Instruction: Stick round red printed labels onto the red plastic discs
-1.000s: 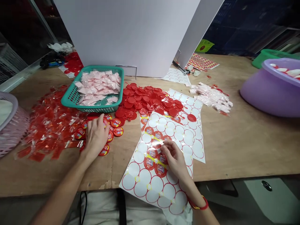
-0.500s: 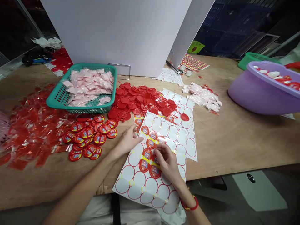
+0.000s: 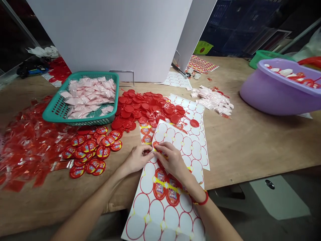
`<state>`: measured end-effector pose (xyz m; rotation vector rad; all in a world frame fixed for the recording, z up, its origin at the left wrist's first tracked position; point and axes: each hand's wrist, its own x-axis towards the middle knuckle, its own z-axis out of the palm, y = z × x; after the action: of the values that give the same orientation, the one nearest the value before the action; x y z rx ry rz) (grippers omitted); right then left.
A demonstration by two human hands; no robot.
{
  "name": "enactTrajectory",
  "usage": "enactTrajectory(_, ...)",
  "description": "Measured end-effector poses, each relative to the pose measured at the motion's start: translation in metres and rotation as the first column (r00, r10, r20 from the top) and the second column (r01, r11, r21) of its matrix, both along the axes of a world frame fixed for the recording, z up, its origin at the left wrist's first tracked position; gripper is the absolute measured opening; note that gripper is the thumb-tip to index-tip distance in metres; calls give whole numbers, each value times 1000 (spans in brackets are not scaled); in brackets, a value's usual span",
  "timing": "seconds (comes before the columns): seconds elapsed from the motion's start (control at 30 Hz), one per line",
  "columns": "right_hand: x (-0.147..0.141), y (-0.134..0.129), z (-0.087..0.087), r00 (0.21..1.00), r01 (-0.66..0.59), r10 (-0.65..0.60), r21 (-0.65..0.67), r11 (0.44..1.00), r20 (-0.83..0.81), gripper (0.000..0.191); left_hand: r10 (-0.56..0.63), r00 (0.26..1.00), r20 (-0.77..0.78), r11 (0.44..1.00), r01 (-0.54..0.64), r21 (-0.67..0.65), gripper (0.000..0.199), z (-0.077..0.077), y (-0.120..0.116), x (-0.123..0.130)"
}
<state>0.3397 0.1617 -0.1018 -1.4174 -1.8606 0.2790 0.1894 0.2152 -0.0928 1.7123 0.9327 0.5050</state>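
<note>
Over the counter, the left hand and right hand are brought together, both pressed closed on the edge of a white sheet bearing red round labels. Red caps are heaped beyond; a green basket of pink sachets and a purple basin are set farther off.

- The left hand has left the printed red discs, which now lie uncovered, and reaches the sticker sheet's left edge.
- The right hand has moved up the sheet, above the printed labels, and now sits just beside the left hand.
- The sheet's lower end now runs past the bottom of the view.
</note>
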Motion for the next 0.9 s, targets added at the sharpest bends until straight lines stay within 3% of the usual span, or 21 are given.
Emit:
enactTrajectory(0.23, 2, -5, -6, 989, 9, -26, 115, 993, 147, 16, 10, 1000, -29, 999, -11, -30, 20, 0, -5, 3)
enactTrajectory(0.33, 6, -5, -11, 989, 34, -54, 148, 988, 136, 15, 46, 998, -51, 998, -48, -33, 16, 0, -7, 4)
enactTrajectory(0.47, 8, -7, -13, 996, -36, 31, 74, 997, 80, 11, 83, 992, -96, 996, -84, -8, 13, 2, -11, 2)
enactTrajectory(0.67, 7, -6, -5, 963, -168, 146, 79, 983, 226, 15, 91, 989, -116, 990, -77, 118, 11, 9, -15, 0)
enactTrajectory(0.9, -1, -6, -9, 993, -87, 80, 84, 993, 82, 11, 141, 982, -128, 990, -136, 48, 10, 3, -19, -1)
